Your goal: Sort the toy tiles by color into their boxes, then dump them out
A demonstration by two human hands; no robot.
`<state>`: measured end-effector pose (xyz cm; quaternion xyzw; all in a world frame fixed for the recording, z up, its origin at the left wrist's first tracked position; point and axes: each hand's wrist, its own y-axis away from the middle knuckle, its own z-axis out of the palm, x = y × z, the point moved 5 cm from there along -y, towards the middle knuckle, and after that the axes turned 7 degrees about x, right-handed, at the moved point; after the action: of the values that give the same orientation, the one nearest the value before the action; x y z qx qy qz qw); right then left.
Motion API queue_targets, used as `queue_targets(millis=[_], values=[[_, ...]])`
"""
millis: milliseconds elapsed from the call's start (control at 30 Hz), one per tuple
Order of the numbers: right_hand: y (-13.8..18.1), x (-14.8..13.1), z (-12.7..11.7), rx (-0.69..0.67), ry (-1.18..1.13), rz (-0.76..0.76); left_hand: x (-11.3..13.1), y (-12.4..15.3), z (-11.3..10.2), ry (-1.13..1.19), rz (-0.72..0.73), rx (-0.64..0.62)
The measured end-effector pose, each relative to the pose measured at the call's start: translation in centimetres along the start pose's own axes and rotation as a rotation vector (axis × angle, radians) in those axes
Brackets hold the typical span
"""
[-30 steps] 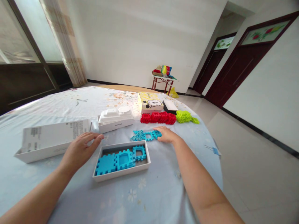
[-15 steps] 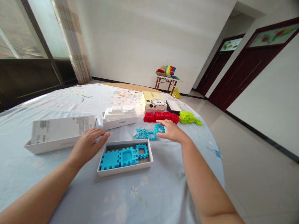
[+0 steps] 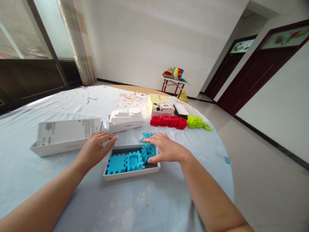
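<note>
A shallow white box (image 3: 131,176) lies on the cloth in front of me, with blue interlocking plastic tiles (image 3: 116,163) laid in its left and middle. My right hand (image 3: 166,149) reaches over the box's right end, thumb and fingers around a blue window-like tile (image 3: 148,152) that sits inside the right part. Just behind the box, partly covered by my right fingers, are small loose blue pieces (image 3: 146,136). By the box's back left corner rests my left hand (image 3: 98,146), holding nothing, its thumb apart from the loosely bent fingers.
To the left lies a white box lid (image 3: 60,149) with printed paper. Behind stand a white phone box (image 3: 126,126) with white inserts and a yellow cartoon box (image 3: 160,106). Red pieces (image 3: 169,121) and lime-green pieces (image 3: 195,121) lie at the back right, before a black-and-white box (image 3: 181,110).
My right hand has brought a blue tile from behind the box toward me and down into its right end. My left hand stays near the back left corner.
</note>
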<state>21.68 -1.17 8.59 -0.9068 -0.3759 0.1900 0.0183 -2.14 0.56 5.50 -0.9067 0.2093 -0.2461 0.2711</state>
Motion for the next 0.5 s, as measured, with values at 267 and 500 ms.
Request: queue_targets(millis=[267, 500], values=[[0.1, -0.3, -0.2, -0.011, -0.016, -0.007, 0.2, 0.1, -0.1, -0.003, 0.009, -0.007], [-0.3, -0.8, 1.3, -0.029, 0.067, -0.052, 0.4, 0.0, 0.2, -0.002, 0.004, -0.017]])
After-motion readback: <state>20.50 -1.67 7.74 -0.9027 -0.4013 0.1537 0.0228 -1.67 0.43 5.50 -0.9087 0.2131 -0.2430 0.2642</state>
